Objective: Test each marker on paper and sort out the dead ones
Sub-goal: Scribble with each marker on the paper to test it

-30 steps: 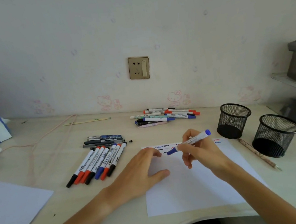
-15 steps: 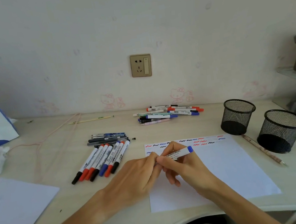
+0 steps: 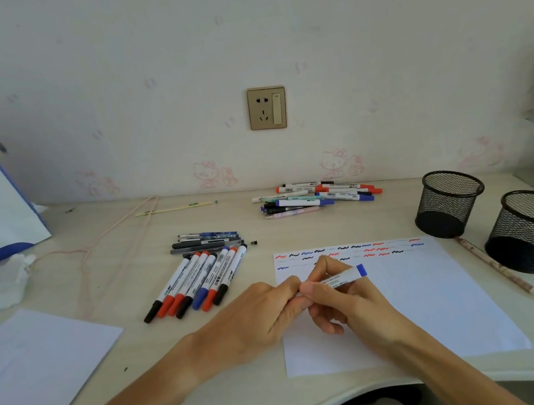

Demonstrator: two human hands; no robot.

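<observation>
Marker first: I am holding it in my right hand, fingers curled round its white barrel, the blue end sticking out to the right of my knuckles. My left hand is meeting it from the left, fingertips pinching the marker's near end, which is hidden between the two hands, so I cannot tell whether a cap is on it. Both hands are hovering over the upper left part of the paper, just below its rows of red, blue and black squiggles. Up and to the left of my left hand, a row of capped markers is lying on the bench. Straight beyond my hands, near the wall, another pile of pens is resting. Well off to the right of my right hand, two black mesh cups are standing beside the sheet.
</observation>
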